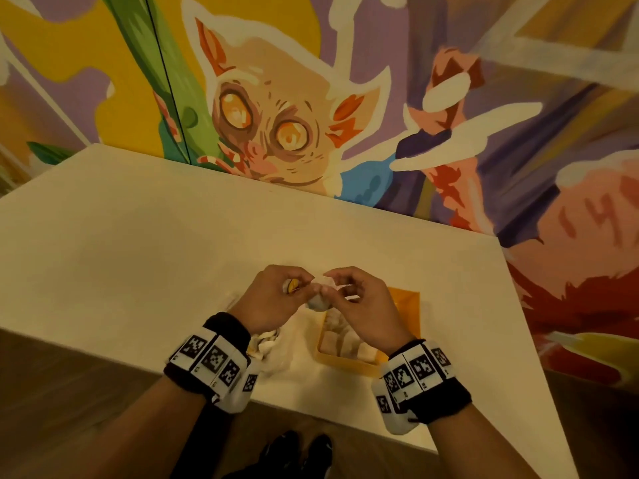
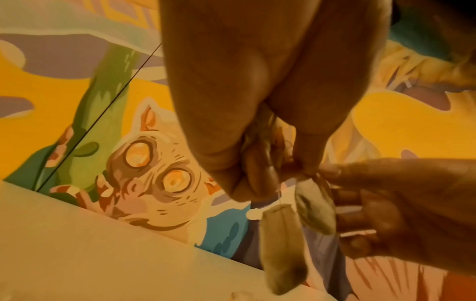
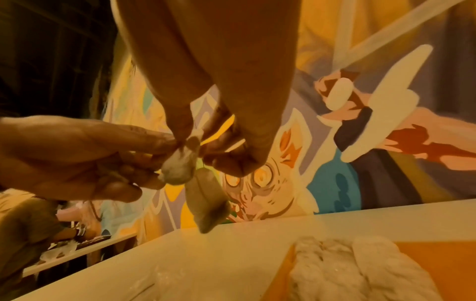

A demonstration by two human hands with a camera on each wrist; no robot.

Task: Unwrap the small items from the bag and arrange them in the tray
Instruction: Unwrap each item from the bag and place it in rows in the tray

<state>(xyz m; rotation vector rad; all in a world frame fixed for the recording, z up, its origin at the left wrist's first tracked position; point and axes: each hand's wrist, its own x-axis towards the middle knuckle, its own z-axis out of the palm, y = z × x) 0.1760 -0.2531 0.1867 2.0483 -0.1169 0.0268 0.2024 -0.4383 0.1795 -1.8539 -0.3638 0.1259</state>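
Observation:
Both hands are raised over the white table (image 1: 145, 257), working one tea bag (image 1: 320, 296) between them. My left hand (image 1: 300, 286) pinches its thread and a yellow tag (image 1: 293, 285). My right hand (image 1: 328, 289) pinches the top of the bag's pale upper pouch (image 3: 180, 167). A second pale pouch (image 2: 280, 250) dangles below on the thread, just above the table. The orange tray (image 1: 406, 300) lies under my right hand and holds several unwrapped tea bags (image 1: 345, 344). A crumpled clear bag (image 1: 273, 352) lies beneath my left wrist.
A painted mural wall (image 1: 276, 108) rises directly behind the table's far edge. The near table edge runs under my wrists, with the floor and dark shoes (image 1: 297, 451) below. Another table with clutter (image 3: 67, 248) stands off to the left.

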